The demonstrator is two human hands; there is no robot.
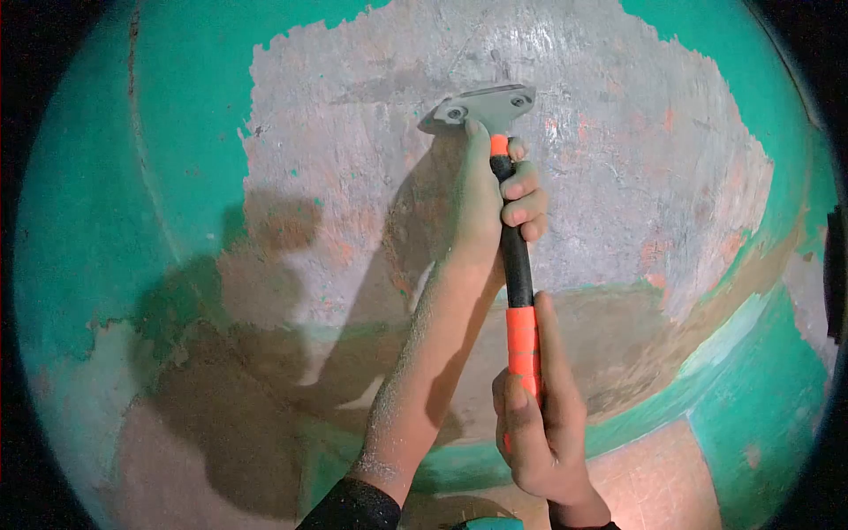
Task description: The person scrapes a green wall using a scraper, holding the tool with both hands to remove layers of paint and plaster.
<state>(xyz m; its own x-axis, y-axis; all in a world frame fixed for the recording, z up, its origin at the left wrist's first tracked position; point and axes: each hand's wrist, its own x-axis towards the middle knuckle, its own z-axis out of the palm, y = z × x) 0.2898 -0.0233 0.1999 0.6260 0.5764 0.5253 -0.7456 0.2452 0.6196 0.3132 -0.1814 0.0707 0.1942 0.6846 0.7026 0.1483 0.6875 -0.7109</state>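
Observation:
A long-handled paint scraper (519,274) with a black and orange handle points up at the wall. Its wide grey metal head (495,105), with two screws showing, rests at the scraped grey patch (618,177). My left hand (495,194) is closed around the upper handle just below the head, its thumb up against the metal. Pale dust coats the left forearm. Lower down, my right hand (543,424) wraps the orange part of the handle, with the index finger laid along it. The blade's edge is hard to make out against the wall.
Green paint (79,221) surrounds the bare patch, its edges ragged. A brown band (574,353) runs below the patch, above a pinkish floor-like surface (654,477). Shadows of a person and the arms fall at left. A dark object (834,274) stands at the right edge.

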